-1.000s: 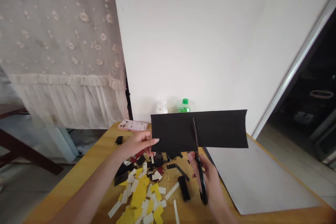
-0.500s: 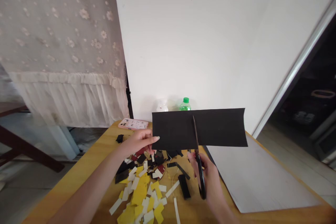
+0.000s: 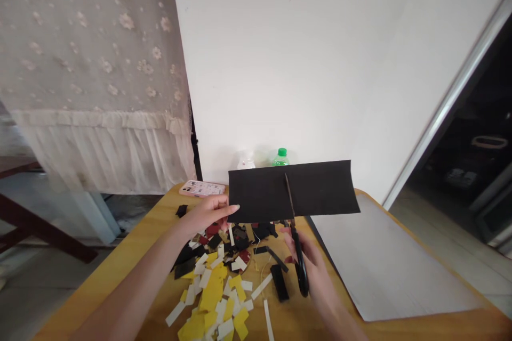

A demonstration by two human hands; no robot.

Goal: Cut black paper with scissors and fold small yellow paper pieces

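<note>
Grips black paper (image 3: pixel 260 194) in left hand (image 3: pixel 214 212), scissors (image 3: pixel 295 237) in right hand (image 3: pixel 314 262), seems to cut toward tabletop (image 3: pixel 166 216) far edge, likely needs squeezing.

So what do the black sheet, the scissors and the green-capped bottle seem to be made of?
Black sheet: probably card or stiff paper; matte, no glare, thin crisp edges.
Scissors: likely a metal blade, thin and dull; black handle perhaps plastic, smooth-looking.
Green-capped bottle: seemingly plastic, see-through and glossy; lower part hidden.
</note>
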